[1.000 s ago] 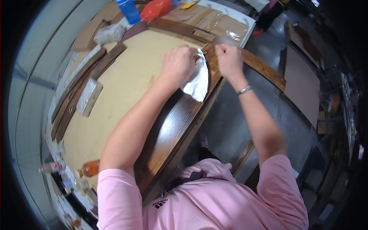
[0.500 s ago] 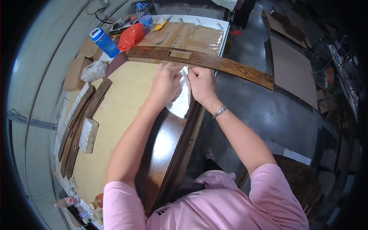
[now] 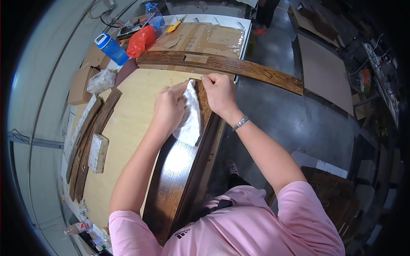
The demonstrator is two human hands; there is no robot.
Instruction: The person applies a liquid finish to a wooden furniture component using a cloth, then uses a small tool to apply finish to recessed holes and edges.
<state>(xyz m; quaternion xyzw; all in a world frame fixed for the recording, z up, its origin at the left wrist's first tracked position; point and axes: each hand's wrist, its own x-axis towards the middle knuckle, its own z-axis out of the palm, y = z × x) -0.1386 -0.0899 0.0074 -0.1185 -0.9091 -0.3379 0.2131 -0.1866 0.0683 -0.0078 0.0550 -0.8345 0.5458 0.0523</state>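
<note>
My left hand point(image 3: 168, 110) is closed round a white cloth point(image 3: 189, 123), which hangs down over a glossy dark brown wooden board point(image 3: 175, 183). The board runs lengthwise in front of me, its near end close to my body. At its far right corner is my right hand point(image 3: 221, 96), wearing a bracelet, with thumb and fingers curled together; what they grip, if anything, is hidden. The right hand is apart from the cloth.
A slotted brown wooden strip point(image 3: 252, 73) lies crosswise beyond, jutting past the table's right edge. Wooden strips point(image 3: 92, 145) and a wrapped block point(image 3: 98, 153) lie on the left. Behind are a blue bottle point(image 3: 112, 49), a red plastic bag point(image 3: 142, 41) and a yellow cutter point(image 3: 176, 24).
My left hand has drawn the cloth left and nearer to me, away from my right hand. The right hand has come off the cloth and moved slightly nearer to me.
</note>
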